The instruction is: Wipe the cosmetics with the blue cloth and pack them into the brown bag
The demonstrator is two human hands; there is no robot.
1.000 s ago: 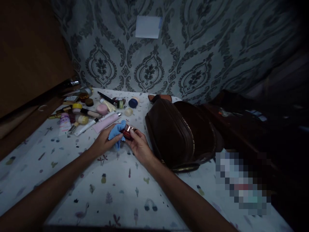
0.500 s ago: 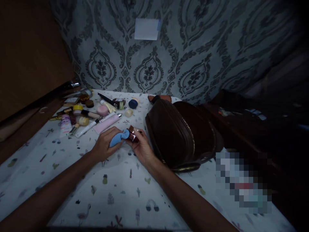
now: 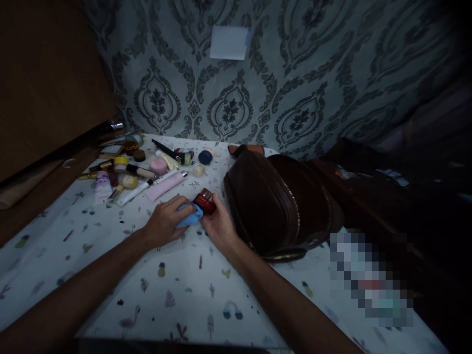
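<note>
My left hand (image 3: pixel 162 222) is closed around a bunched light-blue cloth (image 3: pixel 190 217). The cloth touches the lower left side of a small dark-red perfume bottle (image 3: pixel 204 202) with a shiny cap. Fingers and thumb of my right hand (image 3: pixel 221 227) grip that bottle from the right, tilted, a little above the table. Part of its label shows, but I cannot read it. Just right of my right hand lies a dark brown leather bag (image 3: pixel 258 201) with a gold zip.
Cosmetics crowd the back left of the patterned tablecloth (image 3: pixel 184 290): a pink tube (image 3: pixel 167 187), a pink round jar (image 3: pixel 158 166), a navy-lidded jar (image 3: pixel 205 157) and several others. A wooden panel (image 3: pixel 47 73) borders the left. A blurred-out item (image 3: pixel 372 280) lies at right.
My right hand has turned the bottle, so its label and cap show more. My left hand has shifted the cloth slightly right and down, against the bottle's side.
</note>
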